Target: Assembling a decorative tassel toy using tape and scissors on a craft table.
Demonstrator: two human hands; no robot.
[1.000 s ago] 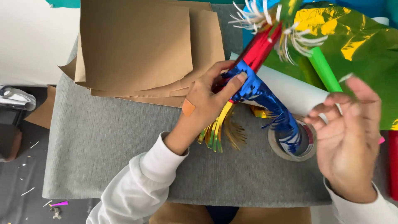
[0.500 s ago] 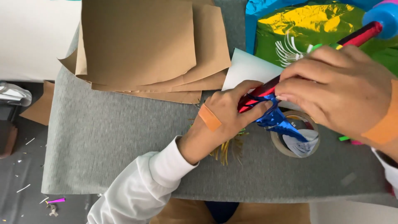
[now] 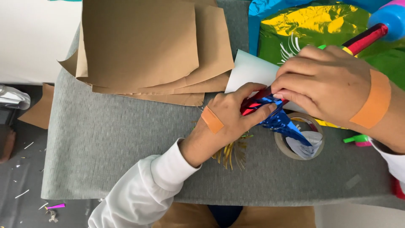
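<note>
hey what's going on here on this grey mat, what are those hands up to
A person is working blue foil fringe onto a red foil-covered stick. The left hand pinches the stick's lower end and the fringe, while the right hand presses down on it from above. A roll of clear tape lies just beneath on the grey mat. Brown paper sheets are stacked at the top, shiny yellow-green foil at the upper right.

Bare grey mat [image 3: 105,143] lies open left; brown paper stack [image 3: 143,46] blocks beyond.
</note>
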